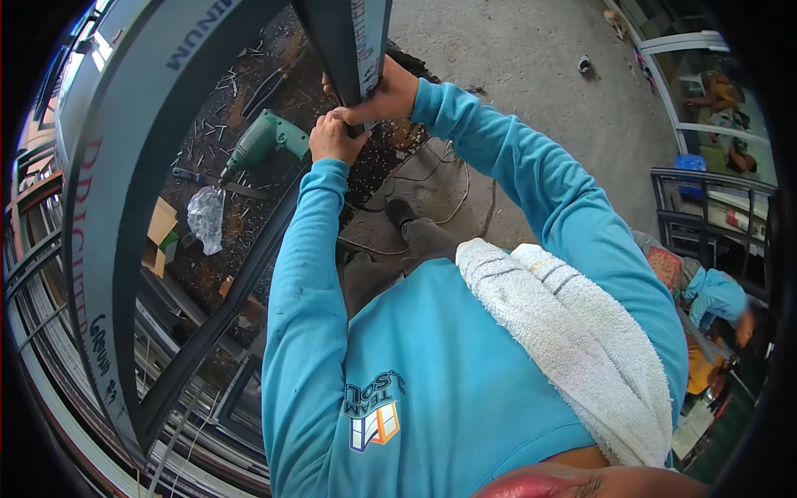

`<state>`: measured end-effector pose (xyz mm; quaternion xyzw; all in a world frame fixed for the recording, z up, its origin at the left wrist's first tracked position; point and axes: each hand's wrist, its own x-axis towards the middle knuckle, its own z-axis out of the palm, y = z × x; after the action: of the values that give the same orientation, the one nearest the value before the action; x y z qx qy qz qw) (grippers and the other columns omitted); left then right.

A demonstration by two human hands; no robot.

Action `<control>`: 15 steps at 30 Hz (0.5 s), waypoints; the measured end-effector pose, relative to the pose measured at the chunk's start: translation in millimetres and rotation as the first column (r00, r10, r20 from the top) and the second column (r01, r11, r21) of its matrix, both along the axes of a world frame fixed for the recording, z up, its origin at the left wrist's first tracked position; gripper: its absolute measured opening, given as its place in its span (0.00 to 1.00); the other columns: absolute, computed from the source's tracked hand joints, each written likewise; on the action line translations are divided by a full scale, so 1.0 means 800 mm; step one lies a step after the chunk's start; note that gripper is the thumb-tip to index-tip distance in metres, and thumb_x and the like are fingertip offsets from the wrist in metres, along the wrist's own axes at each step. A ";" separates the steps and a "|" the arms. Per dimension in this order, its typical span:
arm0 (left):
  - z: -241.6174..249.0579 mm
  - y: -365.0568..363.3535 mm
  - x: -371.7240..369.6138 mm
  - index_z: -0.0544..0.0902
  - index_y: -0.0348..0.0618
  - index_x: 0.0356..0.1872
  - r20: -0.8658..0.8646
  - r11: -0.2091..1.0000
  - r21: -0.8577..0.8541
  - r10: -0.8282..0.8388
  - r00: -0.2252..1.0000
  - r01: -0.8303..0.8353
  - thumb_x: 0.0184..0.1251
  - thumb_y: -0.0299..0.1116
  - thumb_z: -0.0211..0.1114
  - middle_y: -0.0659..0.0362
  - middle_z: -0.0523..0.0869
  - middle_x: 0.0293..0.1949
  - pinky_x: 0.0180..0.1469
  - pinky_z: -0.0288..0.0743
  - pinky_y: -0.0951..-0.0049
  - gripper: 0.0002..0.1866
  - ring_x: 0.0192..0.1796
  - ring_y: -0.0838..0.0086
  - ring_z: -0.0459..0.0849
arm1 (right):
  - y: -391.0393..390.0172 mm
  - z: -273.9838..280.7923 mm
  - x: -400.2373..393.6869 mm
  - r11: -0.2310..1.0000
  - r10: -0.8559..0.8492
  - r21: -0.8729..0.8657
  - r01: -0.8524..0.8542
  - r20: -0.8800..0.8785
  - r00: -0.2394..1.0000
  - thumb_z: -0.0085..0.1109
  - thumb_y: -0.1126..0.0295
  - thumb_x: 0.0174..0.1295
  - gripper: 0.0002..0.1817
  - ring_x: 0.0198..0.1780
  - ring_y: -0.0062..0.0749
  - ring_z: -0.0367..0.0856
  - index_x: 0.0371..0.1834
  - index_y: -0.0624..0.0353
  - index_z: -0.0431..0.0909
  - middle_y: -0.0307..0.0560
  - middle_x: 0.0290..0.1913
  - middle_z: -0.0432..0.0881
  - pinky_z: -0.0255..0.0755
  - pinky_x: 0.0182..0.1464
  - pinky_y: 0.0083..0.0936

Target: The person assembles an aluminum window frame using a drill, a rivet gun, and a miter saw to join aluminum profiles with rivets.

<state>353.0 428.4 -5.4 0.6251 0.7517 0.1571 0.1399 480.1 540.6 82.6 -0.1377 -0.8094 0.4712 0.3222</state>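
My right hand [392, 93] is wrapped round the lower part of a dark metal profile [343, 37] with printed protective film. My left hand [336, 139] is closed at the profile's bottom end, just below my right hand and touching it. Left of my hands, a green power drill [264, 143] lies on a dark, worn work surface [274, 50] among scattered small screws or rivets. Dark-handled pliers [266, 91] lie above the drill. Beside the drill's tip are a screwdriver [193, 175] and a clear plastic bag [205, 217].
A large film-covered frame [104, 207] curves across the left side. An open cardboard box [160, 228] sits near it. Stacked metal profiles [62, 365] fill the lower left. A cable [461, 195] runs over the concrete floor [523, 50]. At the right, a person [716, 295] is near a dark frame [706, 212].
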 end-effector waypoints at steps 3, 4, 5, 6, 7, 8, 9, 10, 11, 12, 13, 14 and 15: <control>0.002 0.000 0.002 0.82 0.45 0.46 0.025 1.000 -0.014 0.007 1.000 -0.006 0.46 0.46 0.78 0.56 0.83 0.44 0.54 0.75 0.61 0.26 0.52 0.61 0.80 | -0.004 0.005 0.002 0.999 -0.014 -0.048 0.013 -0.010 1.000 0.76 0.55 0.41 0.23 0.32 0.31 0.84 0.34 0.61 0.83 0.48 0.31 0.85 0.81 0.37 0.28; 0.002 -0.001 0.003 0.82 0.46 0.46 0.013 1.000 -0.020 0.004 1.000 -0.004 0.46 0.46 0.78 0.57 0.83 0.44 0.54 0.75 0.61 0.26 0.52 0.60 0.80 | -0.004 0.005 0.003 0.999 -0.009 -0.039 0.008 -0.016 1.000 0.76 0.55 0.42 0.22 0.32 0.31 0.84 0.34 0.61 0.84 0.48 0.31 0.85 0.81 0.38 0.28; 0.002 -0.001 0.003 0.82 0.46 0.46 0.002 1.000 -0.023 0.003 1.000 -0.003 0.46 0.46 0.78 0.57 0.83 0.44 0.54 0.75 0.61 0.26 0.52 0.60 0.80 | -0.004 0.004 0.003 1.000 -0.003 -0.028 0.002 -0.021 1.000 0.76 0.55 0.42 0.22 0.32 0.31 0.85 0.34 0.61 0.84 0.48 0.31 0.85 0.81 0.38 0.28; 0.001 0.000 0.003 0.82 0.46 0.46 -0.011 1.000 -0.026 0.003 1.000 -0.003 0.45 0.46 0.78 0.57 0.83 0.44 0.55 0.75 0.61 0.27 0.52 0.60 0.80 | -0.002 0.004 0.003 1.000 0.004 -0.016 -0.005 -0.028 1.000 0.76 0.56 0.42 0.22 0.32 0.31 0.85 0.34 0.61 0.84 0.48 0.31 0.85 0.81 0.38 0.29; -0.003 0.001 0.002 0.82 0.47 0.46 -0.010 1.000 -0.028 0.001 1.000 -0.001 0.45 0.46 0.78 0.57 0.84 0.44 0.55 0.75 0.61 0.27 0.52 0.60 0.80 | -0.002 0.000 0.003 1.000 -0.002 -0.009 0.002 -0.022 1.000 0.76 0.55 0.42 0.22 0.31 0.31 0.85 0.33 0.62 0.84 0.48 0.31 0.85 0.81 0.38 0.29; -0.007 0.002 0.002 0.82 0.47 0.46 -0.009 1.000 -0.031 0.000 1.000 -0.001 0.45 0.46 0.78 0.57 0.84 0.44 0.54 0.75 0.62 0.27 0.52 0.60 0.80 | -0.002 -0.008 0.002 1.000 -0.007 -0.003 0.007 -0.016 1.000 0.76 0.55 0.42 0.22 0.31 0.31 0.85 0.33 0.62 0.84 0.48 0.30 0.85 0.81 0.37 0.28; -0.008 0.003 0.001 0.82 0.47 0.46 -0.009 0.999 -0.032 0.001 1.000 -0.001 0.44 0.46 0.78 0.57 0.84 0.44 0.54 0.75 0.62 0.27 0.52 0.60 0.80 | -0.003 -0.010 0.000 1.000 -0.011 0.004 0.011 -0.011 1.000 0.76 0.55 0.42 0.22 0.31 0.31 0.85 0.32 0.62 0.84 0.48 0.30 0.85 0.81 0.37 0.28; -0.009 0.004 -0.001 0.82 0.47 0.46 -0.012 1.000 -0.011 -0.012 1.000 0.012 0.44 0.46 0.78 0.57 0.84 0.44 0.54 0.75 0.62 0.27 0.51 0.61 0.80 | -0.001 -0.012 -0.001 1.000 -0.007 0.002 0.007 -0.013 1.000 0.76 0.55 0.43 0.21 0.30 0.31 0.85 0.32 0.62 0.84 0.48 0.30 0.85 0.81 0.37 0.28; -0.011 0.004 -0.003 0.81 0.47 0.46 -0.014 1.000 0.009 -0.024 1.000 0.024 0.44 0.46 0.78 0.57 0.84 0.44 0.54 0.75 0.62 0.27 0.51 0.61 0.81 | 0.001 -0.013 -0.001 1.000 -0.002 -0.001 0.002 -0.016 1.000 0.76 0.55 0.43 0.21 0.30 0.31 0.85 0.32 0.61 0.84 0.48 0.29 0.85 0.81 0.36 0.28; -0.010 0.003 -0.002 0.81 0.48 0.46 -0.015 0.999 0.029 -0.036 0.999 0.036 0.44 0.46 0.78 0.57 0.84 0.44 0.54 0.75 0.62 0.27 0.51 0.61 0.81 | -0.001 -0.011 0.000 1.000 0.003 -0.005 -0.003 -0.017 1.000 0.76 0.55 0.43 0.21 0.30 0.31 0.85 0.31 0.61 0.85 0.48 0.29 0.86 0.81 0.36 0.28; -0.009 0.003 -0.001 0.81 0.48 0.46 0.019 1.000 0.016 -0.023 1.000 0.023 0.44 0.46 0.78 0.58 0.84 0.43 0.54 0.76 0.63 0.26 0.51 0.62 0.81 | -0.002 -0.007 0.001 0.997 -0.032 0.062 0.034 -0.039 0.999 0.76 0.56 0.44 0.20 0.29 0.31 0.85 0.32 0.61 0.85 0.47 0.28 0.86 0.81 0.34 0.27; -0.007 0.005 -0.002 0.81 0.49 0.46 0.010 1.000 0.007 -0.018 1.000 0.018 0.44 0.46 0.78 0.58 0.84 0.43 0.54 0.76 0.62 0.27 0.51 0.62 0.81 | 0.001 -0.004 0.000 0.997 -0.021 0.074 0.024 -0.040 0.999 0.76 0.56 0.44 0.20 0.29 0.31 0.85 0.32 0.61 0.85 0.47 0.28 0.85 0.81 0.34 0.27; -0.001 0.006 -0.001 0.81 0.49 0.47 0.003 1.000 -0.004 -0.010 1.000 0.010 0.44 0.46 0.78 0.59 0.84 0.43 0.54 0.76 0.62 0.27 0.51 0.63 0.81 | 0.002 -0.003 0.001 0.996 -0.007 0.084 0.010 -0.038 0.999 0.76 0.57 0.44 0.19 0.28 0.31 0.85 0.32 0.61 0.85 0.47 0.28 0.85 0.80 0.34 0.27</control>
<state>352.3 432.9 -6.0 0.6283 0.7486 0.1558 0.1432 480.7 542.4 79.8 -0.1186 -0.8218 0.4379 0.3448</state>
